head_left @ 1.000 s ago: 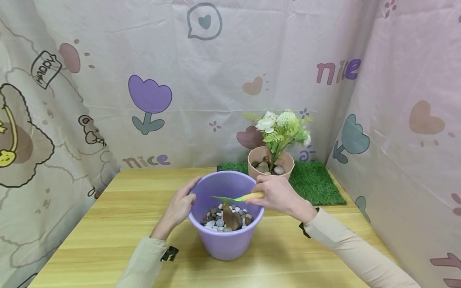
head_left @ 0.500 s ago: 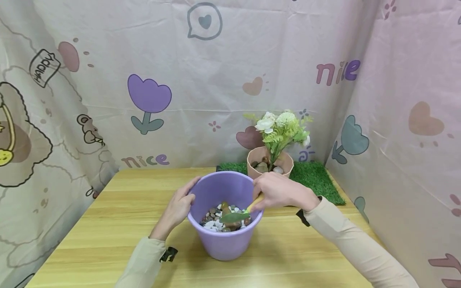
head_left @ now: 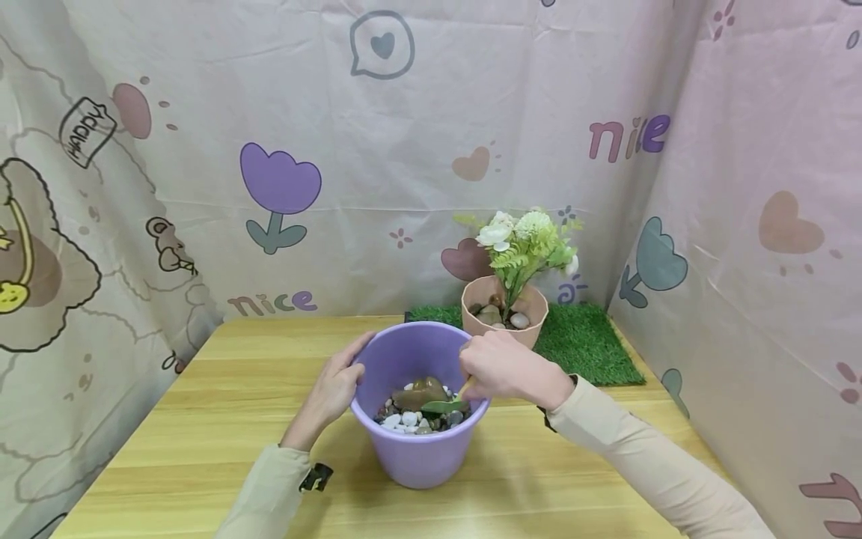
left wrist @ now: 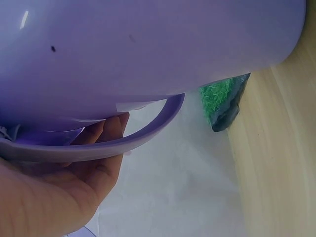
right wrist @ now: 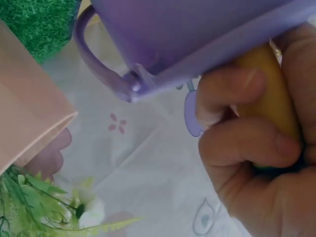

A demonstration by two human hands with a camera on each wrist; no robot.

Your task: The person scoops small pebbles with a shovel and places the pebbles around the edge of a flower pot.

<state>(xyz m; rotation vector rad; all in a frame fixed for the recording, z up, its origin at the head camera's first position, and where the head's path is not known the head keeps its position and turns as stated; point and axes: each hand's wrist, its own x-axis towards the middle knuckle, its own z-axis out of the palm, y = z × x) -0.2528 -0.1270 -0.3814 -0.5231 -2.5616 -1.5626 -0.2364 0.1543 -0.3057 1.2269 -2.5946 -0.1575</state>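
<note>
A purple bucket stands on the table, with small white, grey and brown pebbles in its bottom. Larger brown stones lie on top of them. My left hand holds the bucket's left rim; in the left wrist view its fingers pass by the bucket's handle. At the right rim, my right hand grips a small trowel by its yellow handle, fingers curled round it. The trowel's green blade slants down among the pebbles, its tip hidden.
Behind the bucket, a pink pot with white artificial flowers and stones stands on a green turf mat. The wooden table runs back to a printed cloth backdrop.
My right hand has lowered the trowel from above the pebbles down into them. A large brown stone now lies farther left and more sideways. The left hand stays on the rim.
</note>
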